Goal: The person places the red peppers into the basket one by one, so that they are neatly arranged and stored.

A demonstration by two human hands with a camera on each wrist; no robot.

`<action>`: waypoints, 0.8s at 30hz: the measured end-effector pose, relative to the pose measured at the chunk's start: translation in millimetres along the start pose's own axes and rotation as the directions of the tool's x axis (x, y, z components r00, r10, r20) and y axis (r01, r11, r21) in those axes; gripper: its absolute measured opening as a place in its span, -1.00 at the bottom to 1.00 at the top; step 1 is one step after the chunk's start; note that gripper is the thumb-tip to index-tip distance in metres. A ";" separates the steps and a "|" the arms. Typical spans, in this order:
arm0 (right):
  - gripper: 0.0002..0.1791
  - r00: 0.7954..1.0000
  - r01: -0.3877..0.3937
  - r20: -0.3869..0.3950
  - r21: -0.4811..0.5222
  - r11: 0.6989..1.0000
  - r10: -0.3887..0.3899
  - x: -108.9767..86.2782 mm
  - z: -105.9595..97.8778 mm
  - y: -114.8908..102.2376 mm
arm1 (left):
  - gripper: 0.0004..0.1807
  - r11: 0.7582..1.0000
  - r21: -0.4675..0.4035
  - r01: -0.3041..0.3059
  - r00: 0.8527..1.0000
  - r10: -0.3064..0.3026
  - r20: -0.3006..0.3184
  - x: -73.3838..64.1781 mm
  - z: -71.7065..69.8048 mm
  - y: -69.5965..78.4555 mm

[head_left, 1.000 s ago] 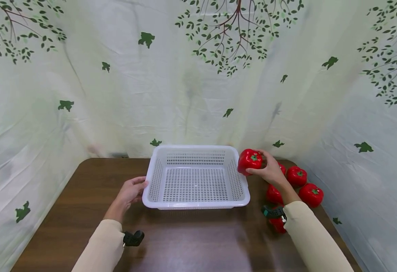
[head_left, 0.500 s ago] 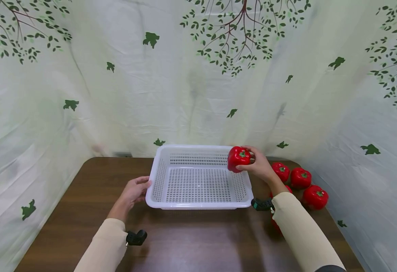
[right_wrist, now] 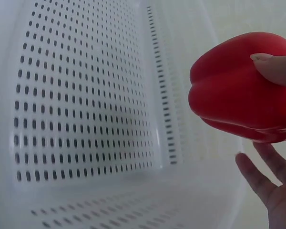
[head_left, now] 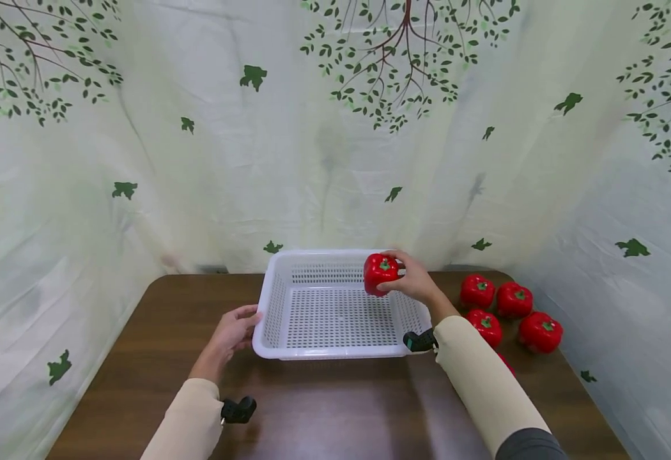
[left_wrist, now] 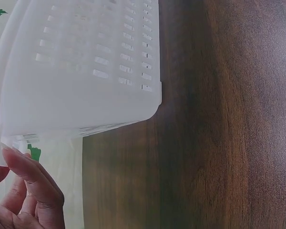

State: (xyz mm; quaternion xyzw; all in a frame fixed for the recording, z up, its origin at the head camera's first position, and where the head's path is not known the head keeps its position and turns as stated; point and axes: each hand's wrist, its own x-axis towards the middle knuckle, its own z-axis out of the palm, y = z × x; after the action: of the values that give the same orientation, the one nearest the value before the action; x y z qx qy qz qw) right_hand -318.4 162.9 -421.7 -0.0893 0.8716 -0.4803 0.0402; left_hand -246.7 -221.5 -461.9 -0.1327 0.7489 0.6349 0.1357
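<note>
A red bell pepper (head_left: 379,274) with a green stem is held in my right hand (head_left: 413,281), above the right part of a white plastic basket (head_left: 335,352). In the right wrist view the thumb lies along one side of the pepper (right_wrist: 238,90), and the basket's slotted floor (right_wrist: 81,95) shows below. My left hand (head_left: 233,335) pinches the basket's left rim. The left wrist view shows the thumb and fingers of that hand (left_wrist: 35,191) at the rim, by a corner of the basket (left_wrist: 76,107).
Several more red bell peppers (head_left: 514,299) sit on the right side of the brown wooden table (head_left: 324,415). One is mostly covered by the right sleeve (head_left: 479,377). A pale curtain (head_left: 215,160) with printed leaves hangs behind the table and along its sides.
My right hand has carried the bell pepper leftward, from the basket's right edge to over its inside. The left hand keeps its hold on the rim.
</note>
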 end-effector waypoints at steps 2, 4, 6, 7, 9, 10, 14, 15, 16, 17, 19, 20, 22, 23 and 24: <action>-0.07 1.000 -0.004 -0.001 -0.005 1.000 0.004 3.0 6.4 -3.3 | -0.46 1.000 0.003 -0.003 1.000 0.003 -0.006 -0.2 -0.6 0.3; -0.07 1.000 0.002 0.006 -0.008 1.000 -0.002 5.8 12.3 -6.5 | -0.47 1.000 0.002 -0.004 1.000 0.004 -0.012 -0.3 -0.8 0.2; -0.09 1.000 0.000 0.014 -0.005 1.000 0.000 8.2 17.5 -9.8 | -0.48 1.000 0.000 -0.002 1.000 0.002 -0.014 -0.2 -0.8 -0.3; -0.09 1.000 0.000 0.020 0.000 1.000 0.000 9.3 19.9 -11.5 | -0.48 1.000 0.001 0.001 1.000 -0.001 -0.013 -0.3 -0.7 -0.6; -0.10 0.999 0.005 0.033 0.009 1.000 -0.005 11.8 24.1 -14.6 | -0.48 1.000 0.000 0.004 1.000 -0.004 -0.009 -0.1 -0.7 -0.8; -0.10 0.999 0.005 0.038 0.012 1.000 -0.006 12.9 26.3 -15.2 | -0.48 1.000 0.000 0.007 1.000 -0.007 -0.009 -0.1 -0.2 -1.4; -0.11 0.999 0.012 0.041 0.002 1.000 -0.012 19.0 35.4 -16.5 | -0.49 1.000 0.002 0.012 1.000 -0.012 -0.019 0.2 0.3 -1.9; -0.12 0.999 0.015 0.039 -0.002 1.000 -0.015 21.0 37.7 -16.2 | -0.49 1.000 0.002 0.013 1.000 -0.013 -0.020 0.4 0.2 -1.7; -0.11 0.999 0.012 0.034 -0.003 1.000 -0.012 22.9 40.0 -15.6 | -0.50 1.000 -0.001 0.013 1.000 -0.013 -0.022 0.7 0.2 -1.5; -0.12 1.000 0.009 0.027 -0.002 1.000 -0.009 24.7 42.4 -15.4 | -0.49 1.000 -0.003 0.012 1.000 -0.012 -0.020 0.9 0.2 -1.2; -0.12 1.000 0.003 0.017 0.004 1.000 -0.003 27.8 47.5 -14.8 | -0.49 1.000 -0.005 0.010 1.000 -0.010 -0.017 1.4 0.2 -1.5; -0.12 1.000 0.000 0.015 0.012 1.000 0.000 28.8 50.1 -14.5 | -0.50 1.000 -0.002 0.012 1.000 -0.012 -0.019 1.6 0.3 -1.7; -0.12 1.000 -0.015 0.011 0.020 1.000 0.015 30.5 55.8 -13.5 | -0.50 1.000 0.001 0.011 1.000 -0.011 -0.020 1.3 0.7 -2.3; -0.12 1.000 -0.023 0.013 0.019 1.000 0.023 30.9 58.8 -13.0 | -0.49 1.000 0.004 0.012 1.000 -0.012 -0.019 1.0 1.0 -2.9; -0.12 0.999 -0.031 0.017 0.014 0.999 0.031 31.2 61.9 -12.0 | -0.49 1.000 0.009 0.015 1.000 -0.015 -0.016 0.5 1.3 -3.5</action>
State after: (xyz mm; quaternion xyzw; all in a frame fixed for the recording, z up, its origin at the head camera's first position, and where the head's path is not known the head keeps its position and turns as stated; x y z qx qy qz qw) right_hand -338.0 99.2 -444.2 -0.0797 0.8690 -0.4852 0.0557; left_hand -245.8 -220.8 -465.5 -0.1426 0.7519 0.6294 0.1349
